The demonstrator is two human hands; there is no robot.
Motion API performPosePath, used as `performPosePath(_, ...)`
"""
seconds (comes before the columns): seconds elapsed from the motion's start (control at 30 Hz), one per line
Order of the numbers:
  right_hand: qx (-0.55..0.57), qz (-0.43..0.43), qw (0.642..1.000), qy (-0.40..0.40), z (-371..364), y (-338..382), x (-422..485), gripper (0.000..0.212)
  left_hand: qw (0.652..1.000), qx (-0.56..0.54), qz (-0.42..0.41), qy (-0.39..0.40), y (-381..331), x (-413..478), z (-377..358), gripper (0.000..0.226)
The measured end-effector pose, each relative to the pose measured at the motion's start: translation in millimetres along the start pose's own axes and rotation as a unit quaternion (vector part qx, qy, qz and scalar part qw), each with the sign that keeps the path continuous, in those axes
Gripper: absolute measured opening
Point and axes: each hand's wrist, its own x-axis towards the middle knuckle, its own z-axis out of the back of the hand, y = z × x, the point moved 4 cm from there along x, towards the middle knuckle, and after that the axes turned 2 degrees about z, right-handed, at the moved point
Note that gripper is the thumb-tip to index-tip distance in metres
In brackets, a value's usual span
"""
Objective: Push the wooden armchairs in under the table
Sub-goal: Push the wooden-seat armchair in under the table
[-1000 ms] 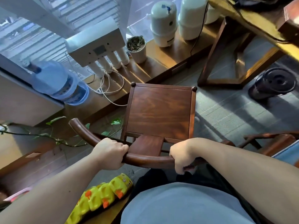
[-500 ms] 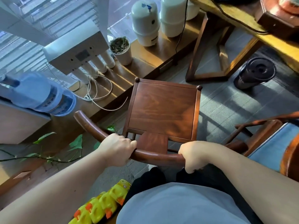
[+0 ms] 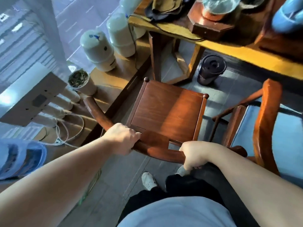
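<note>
A brown wooden armchair (image 3: 167, 112) with a flat square seat stands in front of me, its front corners close to the table leg. My left hand (image 3: 122, 138) grips the curved back rail on the left. My right hand (image 3: 193, 157) grips the same rail on the right. The wooden table (image 3: 229, 48) runs across the upper right, its yellow edge just beyond the seat. A second wooden armchair (image 3: 265, 122) with a blue cushion stands at the right, beside the first.
A dark round bin (image 3: 211, 69) sits on the floor under the table. White tanks (image 3: 98, 49), a potted plant (image 3: 80, 81), a white filter unit (image 3: 32, 99) and cables line a low wooden ledge on the left. A blue water bottle (image 3: 19, 158) lies at the far left.
The chair has slid forward toward the table with both hands on its back rail. I have stepped after it; the table, bin and second chair now appear nearer.
</note>
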Motion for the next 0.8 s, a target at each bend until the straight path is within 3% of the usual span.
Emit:
performPosePath(0.27, 0.001, -0.022, 0.999, -0.023, 27.8, -61.1, -19.1, 0.034, 0.999, 0.004, -0.039, -0.024, -22.4, 61.1, 37.7, 0.022)
performPosePath(0.37, -0.011, -0.021, 0.999, -0.022, 32.2, -69.9, -20.1, 0.025, 0.995, -0.02, -0.078, -0.057, -24.3, 65.0, 35.5, 0.033)
performPosePath(0.47, -0.045, -0.038, 0.998, -0.036, 32.4, -68.9, -17.2, 0.031, 0.986, -0.008, -0.125, -0.108, -10.2, 65.0, 33.7, 0.047)
performPosePath(0.63, -0.074, -0.074, 0.984, -0.145, 27.1, -53.6, -19.3, 0.02, 0.995, -0.003, -0.1, -0.015, 7.5, 68.0, 40.9, 0.027)
performPosePath(0.8, -0.063, -0.125, 0.981, -0.135, 27.0, -52.2, -17.2, 0.018, 0.986, 0.032, -0.163, 0.035, 9.0, 73.9, 42.9, 0.021)
